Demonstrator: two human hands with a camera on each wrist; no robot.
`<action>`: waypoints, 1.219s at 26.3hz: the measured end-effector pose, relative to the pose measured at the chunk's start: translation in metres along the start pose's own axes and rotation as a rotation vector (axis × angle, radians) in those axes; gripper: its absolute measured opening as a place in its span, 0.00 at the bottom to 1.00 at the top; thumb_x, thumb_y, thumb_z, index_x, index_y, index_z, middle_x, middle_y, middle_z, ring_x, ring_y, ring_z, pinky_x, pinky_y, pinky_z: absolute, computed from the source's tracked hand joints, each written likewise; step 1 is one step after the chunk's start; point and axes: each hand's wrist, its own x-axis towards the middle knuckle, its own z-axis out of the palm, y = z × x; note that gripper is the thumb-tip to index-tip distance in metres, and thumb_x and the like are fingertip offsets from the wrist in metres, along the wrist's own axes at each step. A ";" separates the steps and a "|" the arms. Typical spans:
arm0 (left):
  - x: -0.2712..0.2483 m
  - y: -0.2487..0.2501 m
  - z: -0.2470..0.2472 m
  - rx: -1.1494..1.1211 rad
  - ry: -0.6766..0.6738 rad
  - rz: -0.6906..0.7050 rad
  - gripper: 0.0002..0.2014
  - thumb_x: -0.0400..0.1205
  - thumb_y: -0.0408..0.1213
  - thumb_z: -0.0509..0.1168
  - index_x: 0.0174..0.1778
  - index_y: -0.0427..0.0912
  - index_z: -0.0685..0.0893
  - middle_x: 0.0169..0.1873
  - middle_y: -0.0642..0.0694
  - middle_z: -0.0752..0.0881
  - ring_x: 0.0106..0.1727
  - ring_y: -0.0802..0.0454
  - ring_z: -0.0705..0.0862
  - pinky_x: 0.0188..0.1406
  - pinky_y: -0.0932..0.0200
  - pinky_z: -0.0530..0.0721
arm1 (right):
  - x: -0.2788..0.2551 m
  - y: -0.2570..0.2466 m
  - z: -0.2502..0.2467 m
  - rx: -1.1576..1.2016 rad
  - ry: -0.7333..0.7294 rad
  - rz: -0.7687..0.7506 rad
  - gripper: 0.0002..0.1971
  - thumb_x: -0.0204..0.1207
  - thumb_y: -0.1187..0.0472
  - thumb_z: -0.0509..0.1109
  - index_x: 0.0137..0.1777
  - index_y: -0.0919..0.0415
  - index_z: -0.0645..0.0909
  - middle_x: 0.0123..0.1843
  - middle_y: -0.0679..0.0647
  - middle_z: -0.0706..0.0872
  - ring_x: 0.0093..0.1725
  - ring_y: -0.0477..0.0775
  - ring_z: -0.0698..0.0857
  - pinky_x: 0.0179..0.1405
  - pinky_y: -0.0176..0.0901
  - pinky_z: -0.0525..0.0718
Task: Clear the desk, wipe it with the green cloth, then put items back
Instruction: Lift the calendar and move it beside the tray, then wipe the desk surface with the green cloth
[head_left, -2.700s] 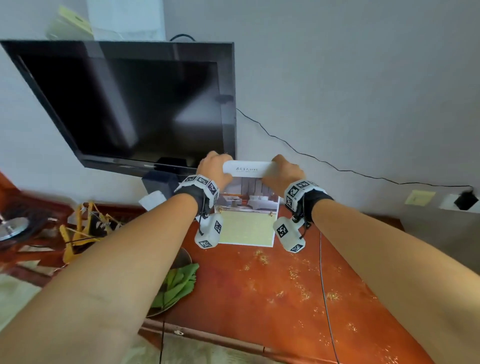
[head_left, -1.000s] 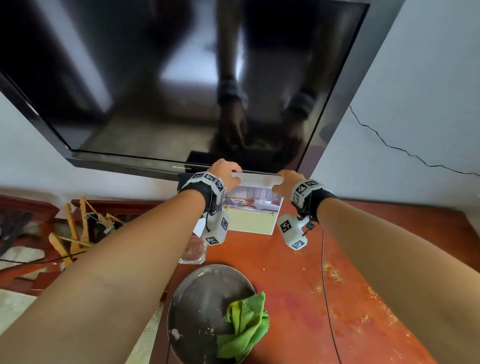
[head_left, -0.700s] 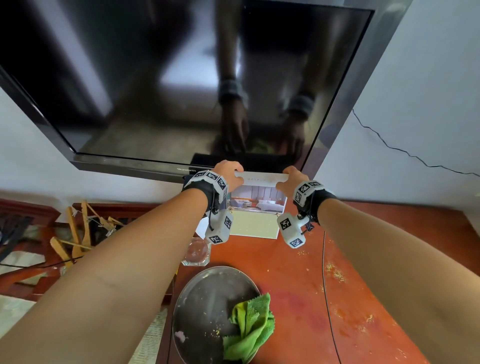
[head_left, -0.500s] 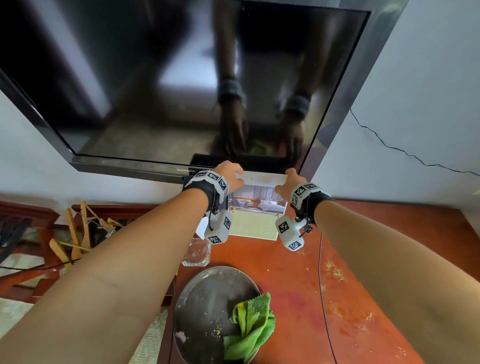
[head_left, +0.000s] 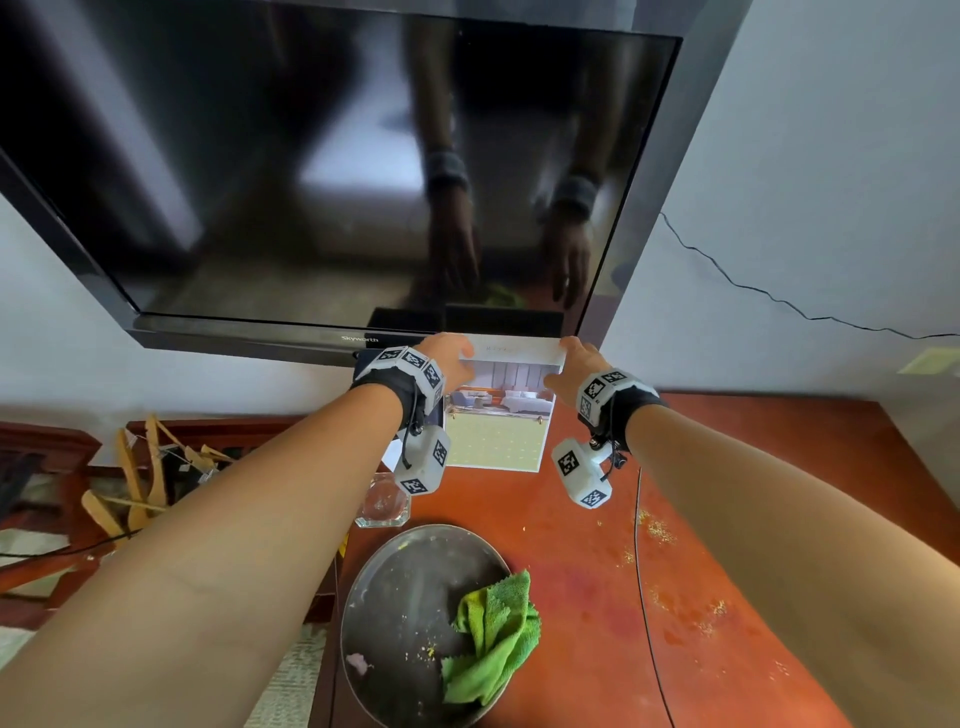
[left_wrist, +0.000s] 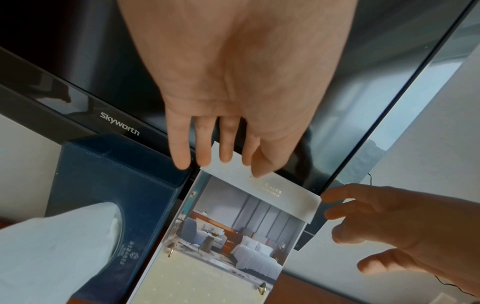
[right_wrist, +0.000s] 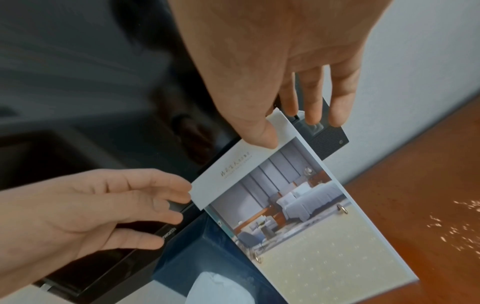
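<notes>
A desk calendar (head_left: 498, 415) with a bedroom photo stands tilted on the red-brown desk (head_left: 587, 597), under the TV's lower right corner. My left hand (head_left: 449, 356) is at its top left corner with fingers straight, and in the left wrist view the thumb touches the white top strip (left_wrist: 259, 185). My right hand (head_left: 571, 358) is at the top right corner; its thumb (right_wrist: 262, 135) rests on that corner and its fingers reach straight past it. The green cloth (head_left: 493, 639) lies crumpled in a round metal dish (head_left: 395, 597) near the front.
A black TV (head_left: 337, 182) hangs just above the hands. A dark blue tissue box (left_wrist: 116, 185) stands left of the calendar, and a black box (right_wrist: 327, 139) sits behind it. A glass ashtray (head_left: 382, 501), yellow crumbs (head_left: 657, 527) and a thin black cable (head_left: 641, 571) lie on the desk.
Both hands, which gripped the calendar's top edge, brought it under the TV and set it on the desk. Their fingers have since straightened.
</notes>
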 end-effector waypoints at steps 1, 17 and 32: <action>-0.004 0.000 0.003 0.005 -0.044 0.003 0.17 0.81 0.41 0.63 0.66 0.44 0.81 0.65 0.44 0.82 0.53 0.45 0.81 0.47 0.55 0.79 | -0.005 0.002 0.002 -0.010 -0.018 -0.008 0.32 0.79 0.58 0.69 0.82 0.54 0.61 0.73 0.57 0.72 0.61 0.62 0.82 0.58 0.55 0.85; -0.153 0.010 0.143 0.055 -0.286 -0.229 0.08 0.78 0.44 0.62 0.47 0.51 0.86 0.51 0.47 0.85 0.54 0.45 0.81 0.59 0.56 0.76 | -0.092 0.095 0.138 -0.079 -0.478 -0.213 0.18 0.79 0.58 0.70 0.69 0.54 0.81 0.68 0.53 0.83 0.64 0.55 0.83 0.61 0.46 0.83; -0.156 -0.016 0.238 -0.221 -0.429 -0.195 0.19 0.84 0.39 0.61 0.71 0.49 0.78 0.60 0.47 0.87 0.46 0.49 0.84 0.43 0.61 0.79 | -0.105 0.116 0.214 -0.065 -0.502 -0.092 0.26 0.83 0.62 0.64 0.81 0.52 0.68 0.78 0.54 0.74 0.51 0.46 0.81 0.41 0.34 0.79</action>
